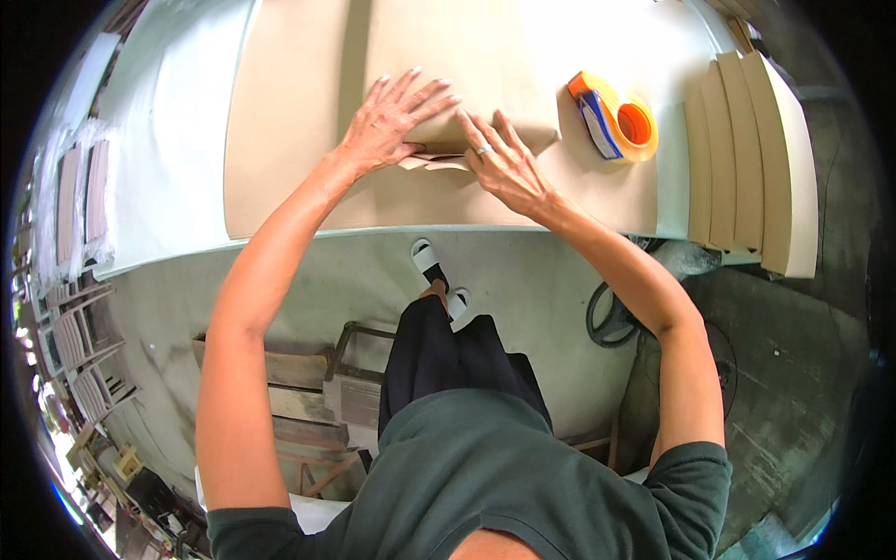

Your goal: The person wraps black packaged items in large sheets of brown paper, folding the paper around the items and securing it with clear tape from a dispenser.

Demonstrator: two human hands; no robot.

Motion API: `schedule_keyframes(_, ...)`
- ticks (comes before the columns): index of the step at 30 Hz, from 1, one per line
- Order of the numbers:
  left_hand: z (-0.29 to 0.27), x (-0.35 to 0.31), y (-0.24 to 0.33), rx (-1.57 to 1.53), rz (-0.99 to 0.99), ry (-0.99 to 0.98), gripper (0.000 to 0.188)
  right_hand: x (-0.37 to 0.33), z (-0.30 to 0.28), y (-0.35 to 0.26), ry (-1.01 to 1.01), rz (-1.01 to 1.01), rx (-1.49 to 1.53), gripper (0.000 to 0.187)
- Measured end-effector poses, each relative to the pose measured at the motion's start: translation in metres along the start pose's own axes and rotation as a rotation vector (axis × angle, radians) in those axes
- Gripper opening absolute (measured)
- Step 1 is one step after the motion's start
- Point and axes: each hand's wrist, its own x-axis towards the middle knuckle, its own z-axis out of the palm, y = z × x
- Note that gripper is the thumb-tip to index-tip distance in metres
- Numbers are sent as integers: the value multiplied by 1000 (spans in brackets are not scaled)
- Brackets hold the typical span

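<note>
Both hands rest on a brown wrapped bundle (485, 56) that lies on a larger sheet of brown paper or card (299, 177). My left hand (387, 121) lies open, its fingers spread flat over the bundle's near side. To the right of it my right hand (504, 163) has its fingers stretched out, the tips touching the near edge. Between the hands, a folded, creased flap (437, 162) sticks out toward me. An orange and blue tape dispenser with a roll of tape (637, 126) rests to the right of the bundle.
A pale table (168, 168) carries the sheet. Several curved-looking brown boards (747, 159) stand at its right end. Plastic-wrapped pieces (84, 201) lie at the far left. Below are a slatted wooden seat (299, 401) and a black handwheel (611, 315).
</note>
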Motion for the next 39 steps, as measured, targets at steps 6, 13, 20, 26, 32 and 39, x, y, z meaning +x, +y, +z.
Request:
schedule_keyframes(6, -1, -34, -41, -223, 120, -34, 87, 15, -6, 12, -23, 76, 307, 19)
schedule_keyframes(13, 13, -37, -27, -21, 62, 217, 91, 32, -25, 16, -40, 307, 449, 9)
schedule_keyframes(20, 16, -21, -4, -48, -107, 358, 70, 44, -29, 30, -99, 377, 529, 6)
schedule_keyframes(26, 19, -16, 2, -223, -262, 369, 51, 54, -26, 48, -204, 453, 639, 4)
schedule_keyframes(32, 16, -10, 19, -382, -426, 424, 35, 42, -7, 64, -20, 349, 740, 26)
schedule_keyframes(39, 15, -9, 34, -440, -639, 462, 33, 41, 2, 73, -43, 185, 788, 26)
